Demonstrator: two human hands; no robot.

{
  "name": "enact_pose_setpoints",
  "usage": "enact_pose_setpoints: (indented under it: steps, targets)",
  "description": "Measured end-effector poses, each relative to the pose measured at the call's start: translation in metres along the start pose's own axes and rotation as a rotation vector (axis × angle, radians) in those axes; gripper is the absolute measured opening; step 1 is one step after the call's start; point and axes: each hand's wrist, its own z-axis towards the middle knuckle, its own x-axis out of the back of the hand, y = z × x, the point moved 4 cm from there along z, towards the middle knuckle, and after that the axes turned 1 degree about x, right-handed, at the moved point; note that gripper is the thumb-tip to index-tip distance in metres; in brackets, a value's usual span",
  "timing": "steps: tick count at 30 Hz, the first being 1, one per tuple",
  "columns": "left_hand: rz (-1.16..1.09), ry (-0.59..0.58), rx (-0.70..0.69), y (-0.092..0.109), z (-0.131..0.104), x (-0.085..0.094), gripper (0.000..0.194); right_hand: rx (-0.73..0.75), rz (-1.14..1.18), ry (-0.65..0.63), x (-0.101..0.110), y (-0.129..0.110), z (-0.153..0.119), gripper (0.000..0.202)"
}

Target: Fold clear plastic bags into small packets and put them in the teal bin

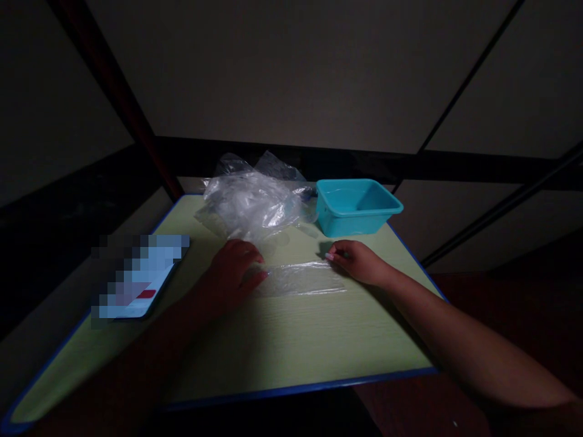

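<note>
- Bare left forearm (152, 346), nearest camera, enters from 8 o'clock; bare right forearm (435, 312) from 4. Clock centred on flat, clear, thin-plastic strip (303, 280).
- Pale yellow-green, blue-edged tabletop (282, 349): under everything.
- Crumpled heap of clear plastic (255, 203): 11 o'clock.
- Turquoise rectangular plastic basin (350, 226): 1 o'clock, right beside heap.
- Dark-edged phone, lit pixelated screen (152, 276): 9 o'clock, lying flat.
- Strip: on tabletop, between hands. Probably best smoothed with light, even tension, ends level; thin plastic likely creases easily.
- Left hand (234, 265): 9 o'clock, at strip's end; thumb and fingers narrowly apart, grip can't tell.
- Right hand (357, 261): between 2 and 3, by far corner; fingers curled, tips close, pinch can't tell.
- Counts: two hands, one strip, one basin, one phone, one tabletop, one heap (pieces uncountable).
</note>
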Motion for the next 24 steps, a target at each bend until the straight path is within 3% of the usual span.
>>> enact_pose_setpoints:
  steps: [9,16,24]
  targets:
    - [-0.008,-0.011,-0.020,0.000,-0.002,-0.001,0.028,0.038,0.023,0.015,0.001,-0.006,-0.002,0.008]
    - [0.013,0.000,-0.049,0.002,-0.001,0.000,0.028,0.140,0.002,0.041,0.006,-0.016,-0.004,0.015]
    - [-0.035,-0.145,-0.127,0.004,-0.009,-0.014,0.039,0.116,0.001,0.016,0.003,-0.011,-0.002,0.033]
